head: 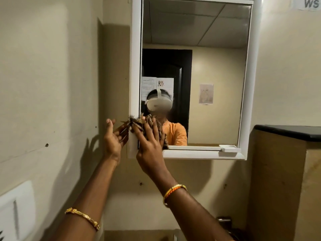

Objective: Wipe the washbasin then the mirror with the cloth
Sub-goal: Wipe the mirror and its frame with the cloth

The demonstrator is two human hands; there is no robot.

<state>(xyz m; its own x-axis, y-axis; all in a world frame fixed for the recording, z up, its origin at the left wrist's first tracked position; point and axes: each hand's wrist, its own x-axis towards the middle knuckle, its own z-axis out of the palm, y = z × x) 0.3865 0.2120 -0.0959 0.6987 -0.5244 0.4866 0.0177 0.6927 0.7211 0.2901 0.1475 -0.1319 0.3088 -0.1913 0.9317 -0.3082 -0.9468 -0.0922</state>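
**Mia:** Where is the cloth point(149, 126)?

**Ben:** It is up at the low left corner of the mirror point(199, 49). It is brown and its edges are frayed. It lies on the glass and on the white frame point(135, 66) too.

**Mia:** Who has it?

**Ben:** The right hand point(150, 142) does. Its fingers are spread out flat over the cloth and push it on the mirror.

**Mia:** And the other hand?

**Ben:** The left hand point(113, 137) is just beside the frame, with its palm turned to the mirror. Its fingers are loose and a bit bent. The tips seem to touch the stringy ends of the cloth, but I cannot tell if they pinch them.

**Mia:** What is on the arms?

**Ben:** A gold bangle point(83, 218) is on the left wrist. A gold and orange bangle point(173, 193) is on the right wrist.

**Mia:** What else is there?

**Ben:** The mirror has a little white shelf point(203, 153) at the bottom. In the glass I see a person in an orange top with a white headset on. The wall point(52, 84) is cream. A black-topped ledge point(286, 132) is on the right.
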